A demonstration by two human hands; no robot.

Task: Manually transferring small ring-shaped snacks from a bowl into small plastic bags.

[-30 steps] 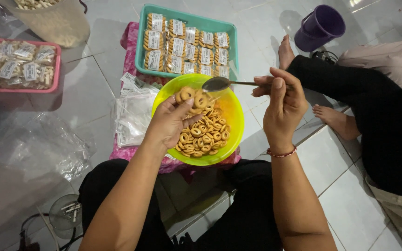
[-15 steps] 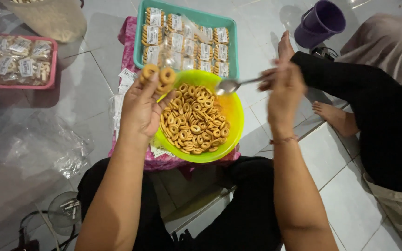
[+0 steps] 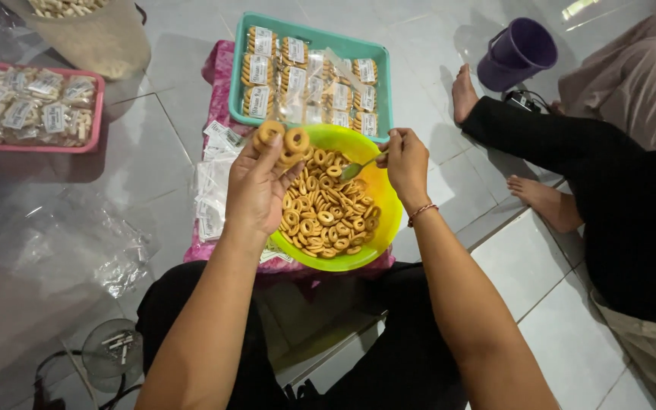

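— Two hands at work, one bowl between them. What has each got?

— The left hand point(image 3: 256, 190) is half curled, fingers pinched on a small clutch of ring-shaped biscuits point(image 3: 284, 142); two rings show plainly above the fingertips, more may be tucked behind. It hangs over the near-left rim of the lime-green bowl point(image 3: 385, 216).

— And the other?

— The right hand point(image 3: 408, 163) is closed round the handle of one metal spoon point(image 3: 358, 167), whose bowl points left, just above the heap of rings point(image 3: 324, 216) inside the bowl. Too many in there to count; dozens.

— What lies under the left hand?

— A stack of empty clear bags point(image 3: 212, 190) on a pink patterned cloth point(image 3: 218, 64), just left of that hand. The green bowl sits on the same cloth.

— Farther out?

— Straight beyond both hands, one teal tray point(image 3: 309, 38) with filled, labelled packets point(image 3: 298, 76) of the rings, in about three rows; I make roughly a dozen. Far left of the left hand, one pink tray point(image 3: 96, 129) of pale-snack packets, and beyond it one tub point(image 3: 108, 45) of pale snacks. Well beyond the right hand, one purple cup point(image 3: 516, 53) on the tiled floor point(image 3: 153, 144). To the right, another person's two bare feet point(image 3: 537, 201).
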